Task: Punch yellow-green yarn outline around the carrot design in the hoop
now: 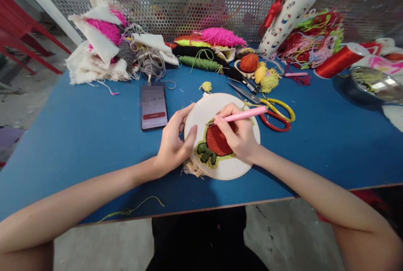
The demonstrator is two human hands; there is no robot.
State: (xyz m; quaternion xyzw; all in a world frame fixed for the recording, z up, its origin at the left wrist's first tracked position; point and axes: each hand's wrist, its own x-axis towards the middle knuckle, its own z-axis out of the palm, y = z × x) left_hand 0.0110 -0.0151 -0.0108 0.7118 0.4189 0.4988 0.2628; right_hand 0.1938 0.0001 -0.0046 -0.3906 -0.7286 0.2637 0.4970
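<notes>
A round embroidery hoop (pixel 224 171) with white cloth lies tilted near the table's front. On it a red fruit motif (pixel 217 142) with dark green leaves (pixel 206 153) is worked in looped yarn, edged in yellow-green. My left hand (pixel 179 141) grips the hoop's left rim, thumb on top of the cloth and fingers at its edge. In my right hand (pixel 241 136) is a pink punch needle (pixel 245 114), its metal tip against the cloth at the motif's upper left edge. Part of the motif is hidden under that hand. Yellow-green yarn trails near the hoop's top right.
Scissors (pixel 267 105) with yellow and red handles lie right of the hoop. A phone (pixel 154 109) rests to the left. Along the back are yarn skeins (pixel 220 37), cloth scraps (pixel 97 61), a tumbler (pixel 285 23), a red thread spool (pixel 340 60) and a metal bowl (pixel 374 84).
</notes>
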